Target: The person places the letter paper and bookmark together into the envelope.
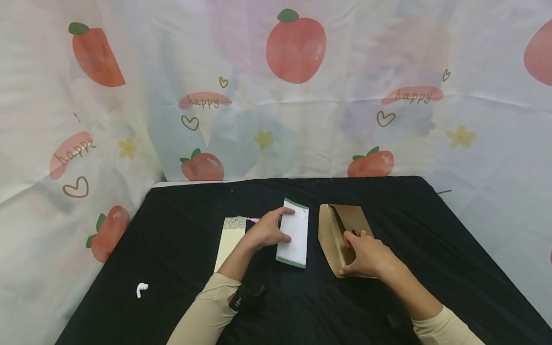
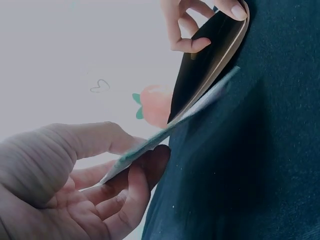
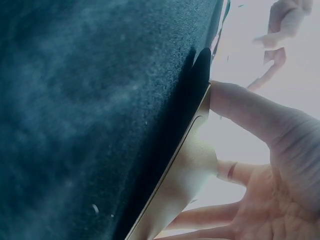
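Near the middle of the frame, the left hand point(image 1: 266, 231) has the white green-bordered card point(image 1: 297, 239) pinched by its left edge, thumb and fingers slightly parted around it. Right of centre, the right hand point(image 1: 368, 256) is half curled, gripping the kraft paper envelope point(image 1: 357, 218) at its lower edge with a finger inside the mouth. To do this well, I'd keep that mouth spread, hold the card flat without bending it, and line its long edge up with the opening. The card's long axis runs nearly up the frame, top leaning slightly right; the envelope's leans left, its mouth along the left side, facing the card.
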Action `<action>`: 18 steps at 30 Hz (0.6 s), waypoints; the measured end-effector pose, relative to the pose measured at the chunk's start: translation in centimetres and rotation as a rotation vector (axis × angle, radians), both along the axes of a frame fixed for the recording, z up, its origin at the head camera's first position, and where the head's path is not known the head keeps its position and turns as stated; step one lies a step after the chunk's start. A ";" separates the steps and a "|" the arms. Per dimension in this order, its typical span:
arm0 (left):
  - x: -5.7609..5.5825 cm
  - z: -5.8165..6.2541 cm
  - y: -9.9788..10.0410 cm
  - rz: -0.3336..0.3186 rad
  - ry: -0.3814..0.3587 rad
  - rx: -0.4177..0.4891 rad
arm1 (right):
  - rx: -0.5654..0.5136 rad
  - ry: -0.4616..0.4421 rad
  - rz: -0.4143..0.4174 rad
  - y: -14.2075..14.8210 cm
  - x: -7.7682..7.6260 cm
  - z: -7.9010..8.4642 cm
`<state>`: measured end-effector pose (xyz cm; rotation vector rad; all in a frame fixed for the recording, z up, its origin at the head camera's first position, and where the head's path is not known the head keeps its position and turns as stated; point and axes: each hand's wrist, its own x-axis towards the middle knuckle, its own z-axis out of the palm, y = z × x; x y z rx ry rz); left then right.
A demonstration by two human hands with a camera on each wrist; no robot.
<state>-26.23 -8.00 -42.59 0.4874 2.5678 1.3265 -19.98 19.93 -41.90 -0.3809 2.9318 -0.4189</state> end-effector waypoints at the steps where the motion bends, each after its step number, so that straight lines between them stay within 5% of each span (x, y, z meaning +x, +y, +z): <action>1: 0.0 0.0 0.0 -0.002 -0.005 0.004 | 0.001 0.000 0.001 0.0 0.0 0.0; 10: 0.0 -0.2 0.2 0.000 -0.003 0.030 | 0.008 0.004 0.002 0.0 0.0 -0.1; 18: 0.1 0.1 0.7 -0.008 -0.041 0.149 | 0.008 0.006 -0.002 0.1 0.1 -0.1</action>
